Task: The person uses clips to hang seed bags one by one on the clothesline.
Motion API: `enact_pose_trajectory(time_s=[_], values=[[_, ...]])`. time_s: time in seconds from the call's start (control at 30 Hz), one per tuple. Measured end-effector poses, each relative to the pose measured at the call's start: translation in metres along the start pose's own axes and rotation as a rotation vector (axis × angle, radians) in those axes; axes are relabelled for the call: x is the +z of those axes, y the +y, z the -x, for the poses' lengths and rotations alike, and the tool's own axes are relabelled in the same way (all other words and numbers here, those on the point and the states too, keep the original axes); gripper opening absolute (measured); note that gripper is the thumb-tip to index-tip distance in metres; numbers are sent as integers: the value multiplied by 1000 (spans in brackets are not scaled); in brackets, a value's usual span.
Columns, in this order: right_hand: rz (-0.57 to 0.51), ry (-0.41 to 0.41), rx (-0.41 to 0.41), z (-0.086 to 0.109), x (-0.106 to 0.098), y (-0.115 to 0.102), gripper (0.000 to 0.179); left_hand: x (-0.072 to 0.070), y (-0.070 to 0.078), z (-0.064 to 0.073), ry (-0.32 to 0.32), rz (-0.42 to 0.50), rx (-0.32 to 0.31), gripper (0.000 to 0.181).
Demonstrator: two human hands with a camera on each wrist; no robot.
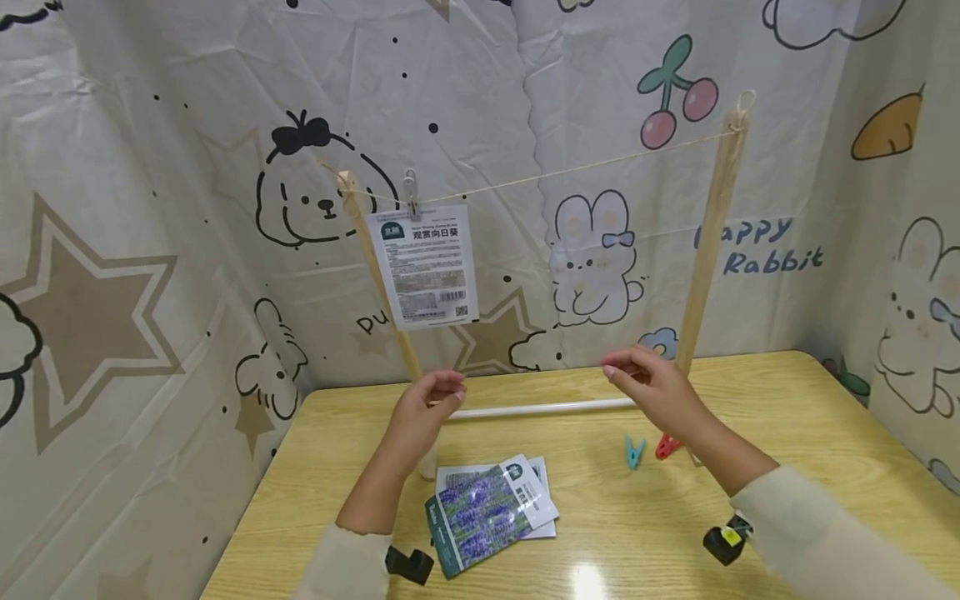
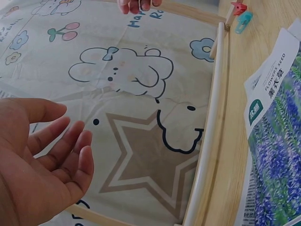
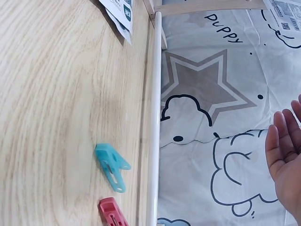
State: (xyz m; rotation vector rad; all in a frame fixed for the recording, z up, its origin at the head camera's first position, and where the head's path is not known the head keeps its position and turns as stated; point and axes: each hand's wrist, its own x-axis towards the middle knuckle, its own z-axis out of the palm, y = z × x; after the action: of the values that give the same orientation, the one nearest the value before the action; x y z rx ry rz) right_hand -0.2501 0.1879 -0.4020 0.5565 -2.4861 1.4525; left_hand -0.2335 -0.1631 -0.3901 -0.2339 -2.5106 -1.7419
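Observation:
A white printed seed packet (image 1: 427, 267) hangs from a string (image 1: 570, 171), held by a clip (image 1: 412, 196) near the left wooden post (image 1: 401, 333). Below it, my left hand (image 1: 422, 412) hovers with loosely bent fingers and holds nothing; the left wrist view shows its bare palm (image 2: 42, 165). My right hand (image 1: 656, 387) is in the air before the right post (image 1: 708, 242), also holding nothing. On the table lie a lavender seed packet (image 1: 483, 512) atop another packet, plus a teal clothespin (image 1: 634, 452) and a red clothespin (image 1: 667, 447) beneath my right hand.
A white rod (image 1: 540, 408) runs low between the two posts, over the wooden table (image 1: 600, 533). Behind stands a cloth backdrop (image 1: 480, 100) printed with cartoon animals and stars. Each wrist carries a small black camera mount (image 1: 409, 565).

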Motion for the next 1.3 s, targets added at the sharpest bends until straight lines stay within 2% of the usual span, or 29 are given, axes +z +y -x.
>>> enact_pose_trajectory(time_s=[0.37,0.73,1.3], values=[[-8,27,22,8,5,6,25,5,-10,4,-30,7,-9,23],[-24,27,63,14,10,14,25,10,-18,9,-57,32,-23,24],[-81,8,109,27,17,29,27,18,-34,16,-97,10,-50,27]])
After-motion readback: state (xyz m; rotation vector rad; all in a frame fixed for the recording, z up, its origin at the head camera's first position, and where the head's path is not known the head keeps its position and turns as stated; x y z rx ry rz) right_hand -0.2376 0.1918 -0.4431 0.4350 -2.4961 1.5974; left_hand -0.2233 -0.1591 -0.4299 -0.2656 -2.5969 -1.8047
